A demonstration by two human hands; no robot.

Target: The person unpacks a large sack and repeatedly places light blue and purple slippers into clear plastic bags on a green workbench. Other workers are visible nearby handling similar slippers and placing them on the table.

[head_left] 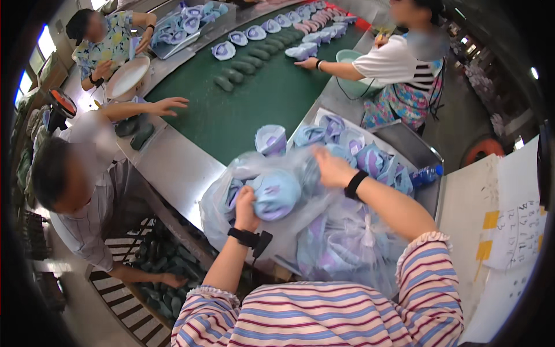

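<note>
My left hand (247, 209) is closed on a light blue and purple fabric shoe upper (276, 194), bunched into a rounded shape. It is at the mouth of a clear plastic bag (217, 211), where more blue pieces show through the film. My right hand (334, 169) has its fingers closed at the bag's far right side and seems to pinch the film; blur hides its fingertips. Below my right forearm lies a second, knotted clear bag (347, 246) full of similar uppers. A heap of loose uppers (376, 159) rests on the metal tray just beyond.
A green conveyor belt (202, 130) carries rows of dark green shoe lasts (251, 61) and uppers (254, 33). Three people work around it. A bottle with a blue cap (426, 174) lies at the tray's right end. A slatted crate of lasts (153, 269) stands at lower left.
</note>
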